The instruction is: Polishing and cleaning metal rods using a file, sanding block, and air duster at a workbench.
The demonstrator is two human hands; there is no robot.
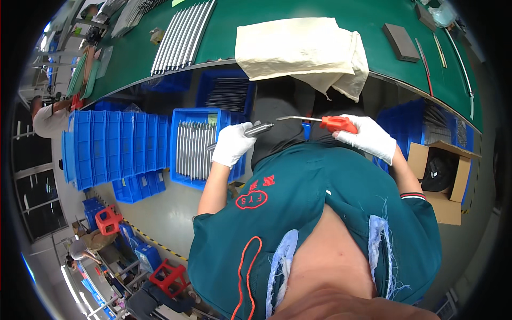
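My left hand (233,146), in a white glove, is closed around a dark grey metal rod (260,129). The rod's end sticks out toward the right, and a short stretch shows behind the hand. My right hand (373,140), also gloved, grips a tool by its red handle (339,124); a thin metal shank (300,118) with a slightly bent tip runs left from it. This tip is close to the rod's end; whether they touch I cannot tell. Beside my left hand stands a blue crate (174,140) filled with upright-looking rows of silver rods (195,150).
Ahead is a green-topped workbench (309,9) with a cream cloth (293,48) over its edge. Several silver rods (184,37) lie at its left, a grey block (400,42) at its right. Stacked blue crates (117,144) stand left; an open cardboard box (452,178) sits right.
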